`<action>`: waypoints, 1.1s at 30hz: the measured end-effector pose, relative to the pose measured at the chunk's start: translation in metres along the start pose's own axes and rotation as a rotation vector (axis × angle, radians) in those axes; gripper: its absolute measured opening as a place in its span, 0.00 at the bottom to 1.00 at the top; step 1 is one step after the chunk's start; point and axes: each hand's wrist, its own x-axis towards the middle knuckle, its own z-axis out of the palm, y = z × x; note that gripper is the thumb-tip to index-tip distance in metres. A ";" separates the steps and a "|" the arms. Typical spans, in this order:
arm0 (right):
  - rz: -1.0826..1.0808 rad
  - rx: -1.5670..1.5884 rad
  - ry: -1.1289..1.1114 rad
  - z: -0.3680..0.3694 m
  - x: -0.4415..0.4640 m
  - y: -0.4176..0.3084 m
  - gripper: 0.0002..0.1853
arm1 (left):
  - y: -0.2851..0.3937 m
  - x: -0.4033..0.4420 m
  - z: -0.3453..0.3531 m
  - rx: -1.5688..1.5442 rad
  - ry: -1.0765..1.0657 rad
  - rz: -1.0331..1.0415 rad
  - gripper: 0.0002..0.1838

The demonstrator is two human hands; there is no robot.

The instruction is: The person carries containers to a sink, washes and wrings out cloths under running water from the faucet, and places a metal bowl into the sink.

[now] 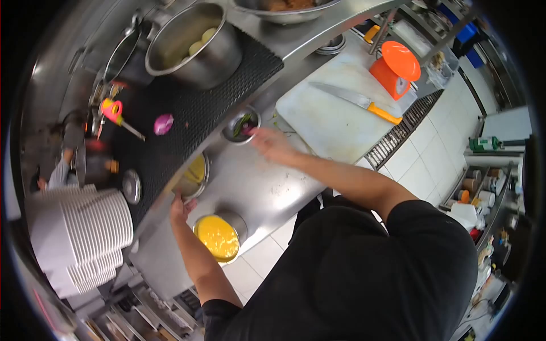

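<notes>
Left hand (182, 208): fingers clamped on steel bowl (183, 186), left of herb bowl (228, 130). Right hand (274, 146): fingers at herb bowl, blurred, cannot tell if together. Left forearm (203, 254) near yellow-liquid container (240, 223); bump could spill it.

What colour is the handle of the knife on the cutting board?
Yellow-orange handle; it shows best in the head view.
</notes>
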 end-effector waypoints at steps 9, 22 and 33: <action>0.284 -0.135 0.964 -0.318 0.140 -0.001 0.43 | 0.002 0.023 -0.007 -0.243 0.081 0.178 0.07; 0.228 0.131 0.721 -0.383 0.167 0.014 0.32 | -0.026 -0.179 0.135 -0.299 0.202 0.217 0.08; 0.064 0.215 0.247 -0.472 -0.127 -0.110 0.19 | -0.103 -0.307 0.459 -0.114 -0.057 0.216 0.17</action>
